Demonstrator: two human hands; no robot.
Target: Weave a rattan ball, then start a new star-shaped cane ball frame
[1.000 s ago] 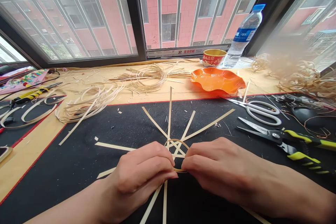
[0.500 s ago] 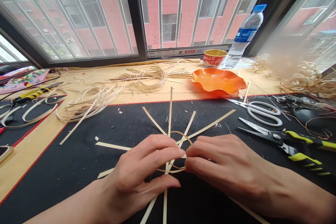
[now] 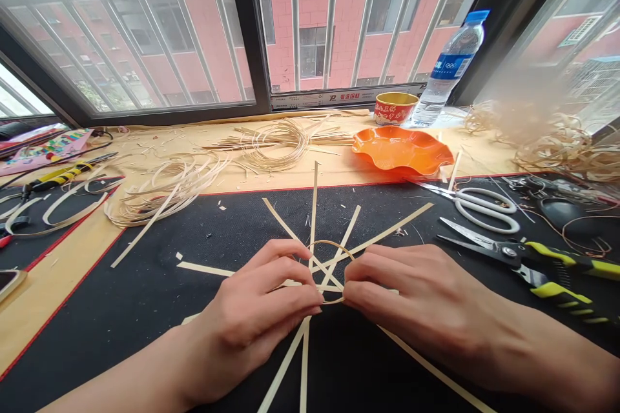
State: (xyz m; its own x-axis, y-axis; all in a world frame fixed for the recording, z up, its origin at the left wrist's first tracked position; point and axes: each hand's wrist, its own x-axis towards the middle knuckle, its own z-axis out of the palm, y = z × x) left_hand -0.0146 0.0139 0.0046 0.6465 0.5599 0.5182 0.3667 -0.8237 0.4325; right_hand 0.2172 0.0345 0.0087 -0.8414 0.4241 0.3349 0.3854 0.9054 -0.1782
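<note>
Several pale flat bamboo strips (image 3: 314,206) cross each other on the black mat, fanning out like spokes. Over their crossing sits a thin bamboo ring (image 3: 332,243), bent into a loop. My left hand (image 3: 271,303) pinches the near left side of this ring, thumb and fingers together. On the ring's right side, my right hand (image 3: 411,303) is closed with its fingertips at the loop. Parts of the ring and some strips are hidden beneath both hands.
Scissors with white handles (image 3: 487,206) and yellow-black pruning shears (image 3: 518,255) lie to the right. Behind are an orange wavy dish (image 3: 404,151), a red tin (image 3: 394,108), a water bottle (image 3: 450,71) and coiled strips (image 3: 165,190). Yellow-black pliers (image 3: 62,174) lie far left.
My left hand's thumb and fingers have come together, closing on the ring's near left side. More of the crossing strips now shows between my hands. My right hand has hardly moved.
</note>
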